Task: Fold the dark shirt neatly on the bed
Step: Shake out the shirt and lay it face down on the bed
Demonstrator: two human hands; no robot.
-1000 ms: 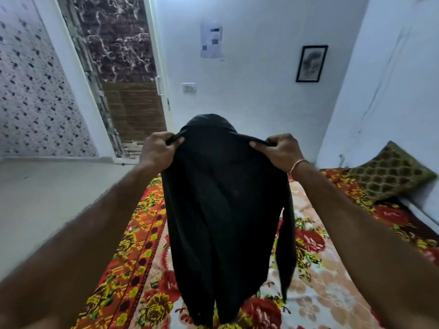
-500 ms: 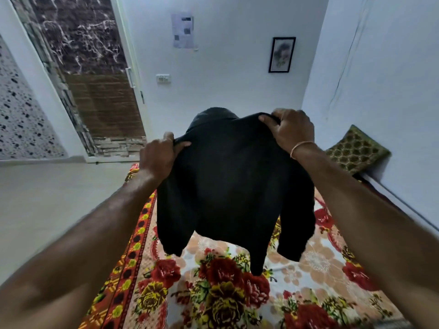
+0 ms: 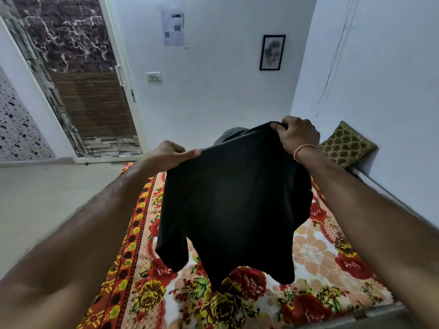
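Dark shirt held up over the bed, both my hands on its top edge.

My left hand pinches one top corner, thumb laid along the cloth; my right hand grips the other corner, fingers curled, held higher than the left. Shirt hangs unfolded, sleeves drooping, clear of the floral bedspread. Patterned cushion leans against the right wall.

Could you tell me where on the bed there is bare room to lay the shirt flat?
The floral bedspread lies open below the hanging dark shirt, from the patterned border to the wall side. The far right corner holds a cushion. Both the left hand and right hand grip the shirt.
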